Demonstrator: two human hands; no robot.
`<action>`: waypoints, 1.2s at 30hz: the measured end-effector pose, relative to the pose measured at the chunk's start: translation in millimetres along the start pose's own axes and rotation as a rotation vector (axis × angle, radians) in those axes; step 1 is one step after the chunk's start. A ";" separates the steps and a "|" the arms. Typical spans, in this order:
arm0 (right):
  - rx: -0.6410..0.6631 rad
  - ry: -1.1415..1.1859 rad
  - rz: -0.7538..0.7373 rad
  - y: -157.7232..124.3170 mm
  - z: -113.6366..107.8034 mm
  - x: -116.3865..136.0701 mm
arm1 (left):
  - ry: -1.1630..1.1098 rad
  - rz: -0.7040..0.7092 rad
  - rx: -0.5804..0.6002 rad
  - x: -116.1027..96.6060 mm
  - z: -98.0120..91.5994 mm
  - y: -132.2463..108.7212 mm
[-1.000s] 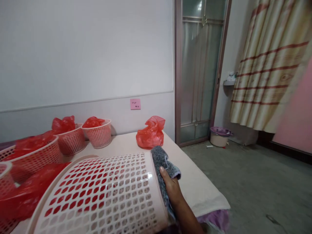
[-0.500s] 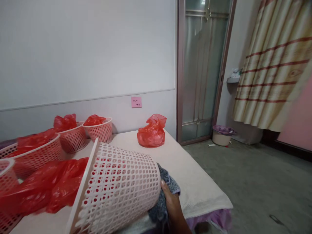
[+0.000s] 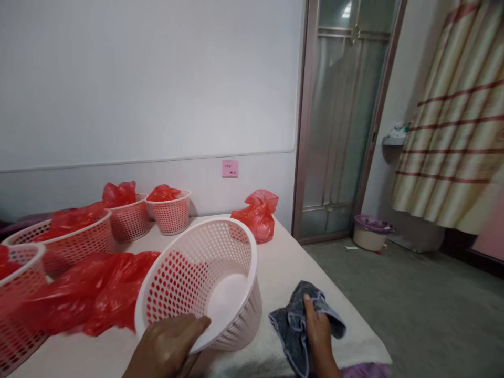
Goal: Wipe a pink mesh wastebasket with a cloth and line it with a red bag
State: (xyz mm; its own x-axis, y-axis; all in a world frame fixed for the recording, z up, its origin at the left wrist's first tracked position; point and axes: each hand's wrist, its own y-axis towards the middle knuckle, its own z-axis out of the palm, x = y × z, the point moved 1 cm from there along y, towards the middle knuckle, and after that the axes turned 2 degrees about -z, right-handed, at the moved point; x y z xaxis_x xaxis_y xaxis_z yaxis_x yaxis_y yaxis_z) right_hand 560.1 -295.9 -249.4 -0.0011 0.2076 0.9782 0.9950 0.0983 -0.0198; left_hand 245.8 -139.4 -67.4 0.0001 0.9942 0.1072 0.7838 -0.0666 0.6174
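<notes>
My left hand (image 3: 171, 344) grips the near rim of a white perforated plastic basket (image 3: 252, 294). The basket tilts with its mouth toward me, and its bare inside and round bottom show. Off to the right, my right hand (image 3: 318, 328) is closed on a grey-blue cloth (image 3: 295, 315) with a pale edge, apart from the basket. To the basket's left lies a crumpled red plastic bag (image 3: 94, 294). Another red bag (image 3: 260, 215), gathered at its top, sits behind the basket near the wall.
Several baskets with red bags in them stand on the left, among them a small one (image 3: 170, 215) by the wall. The white-covered surface (image 3: 346, 325) ends at the right above the floor. A pink note (image 3: 230, 169) is on the wall; a bucket (image 3: 370, 236) stands by the glass door (image 3: 342, 121).
The basket has turned from lying sideways to having its mouth toward me. My left hand has come into view on its rim. My right hand has moved right, away from the basket, with the cloth.
</notes>
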 end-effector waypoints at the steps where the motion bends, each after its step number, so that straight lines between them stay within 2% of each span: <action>1: 0.010 -0.065 0.027 0.7 -4.2 -1.8 | 0.031 0.006 -0.021 1.8 3.6 3.3; 6: -0.027 -0.349 0.117 -9.8 -26.3 -5.7 | 0.146 -0.090 -0.078 6.0 16.3 23.1; 10: 0.033 -0.497 0.081 -16.7 -29.4 -13.5 | 0.149 -0.194 -0.126 -1.4 25.3 38.2; 16: 0.176 -0.426 -0.177 -13.4 5.3 -19.7 | 0.048 -0.277 -0.079 -8.1 35.9 39.6; 22: 0.156 -0.429 -0.364 -2.9 45.1 -20.0 | 0.036 -0.246 -0.094 6.0 36.4 26.1; 25: 0.175 -0.428 -0.427 3.6 56.4 -22.9 | 0.033 -0.205 -0.112 12.0 35.6 21.2; 28: 0.192 -0.396 -0.495 11.1 58.5 -24.3 | 0.059 -0.156 -0.129 16.8 34.9 17.8; 30: 0.146 -0.383 -0.489 17.1 53.9 -25.1 | 0.063 -0.154 -0.144 20.0 35.7 16.8; 34: -0.025 -0.411 -0.348 28.4 37.2 -28.5 | 0.047 -0.190 -0.173 26.2 39.2 20.6; 36: -0.036 -0.425 -0.314 31.1 31.2 -30.5 | 0.002 -0.206 -0.153 28.9 40.3 24.5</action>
State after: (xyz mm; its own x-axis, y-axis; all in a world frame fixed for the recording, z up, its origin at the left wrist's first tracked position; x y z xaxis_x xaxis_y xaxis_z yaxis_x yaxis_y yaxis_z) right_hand 588.0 -268.7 -286.3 -0.3330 0.5508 0.7654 0.9429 0.1875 0.2753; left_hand 290.0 -108.9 -80.6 -0.1512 0.9880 -0.0313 0.6638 0.1249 0.7374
